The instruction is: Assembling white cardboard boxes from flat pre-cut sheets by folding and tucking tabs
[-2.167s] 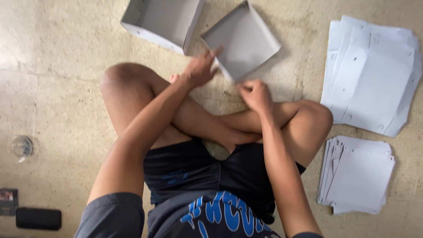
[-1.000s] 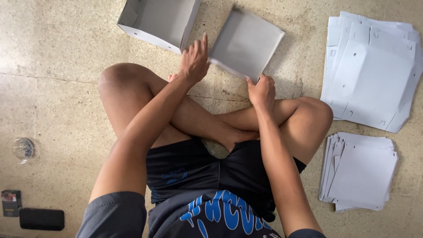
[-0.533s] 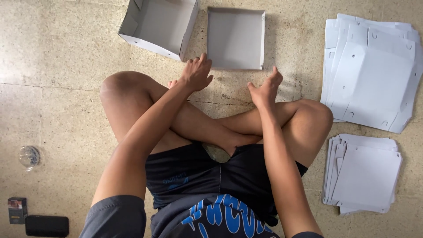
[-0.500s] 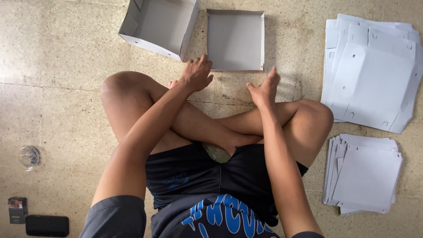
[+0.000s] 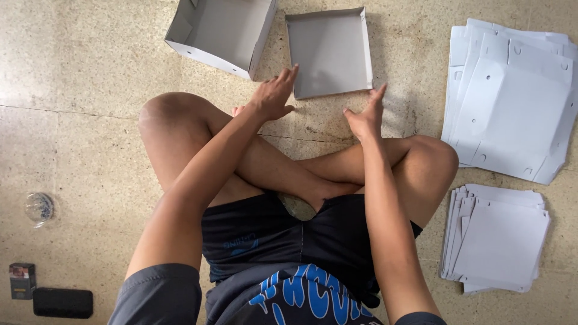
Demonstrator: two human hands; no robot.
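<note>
I sit cross-legged on a speckled floor. A shallow grey cardboard lid [image 5: 330, 51] lies flat on the floor in front of my knees. My left hand [image 5: 274, 95] hovers at its near left corner with fingers spread, the fingertips at the rim. My right hand [image 5: 364, 115] is at the near right corner, one finger touching the edge. Neither hand holds anything. A deeper grey box [image 5: 221, 33] stands just left of the lid.
A large stack of flat white die-cut cardboard sheets [image 5: 512, 99] lies at the right, with a smaller stack [image 5: 497, 238] nearer me. At the left sit an upturned glass [image 5: 39, 207], a small packet [image 5: 22, 280] and a black phone [image 5: 62, 302].
The lid was tilted up in both hands; it has since been set flat on the floor beside the box, and both hands have let go and drawn back to its near edge.
</note>
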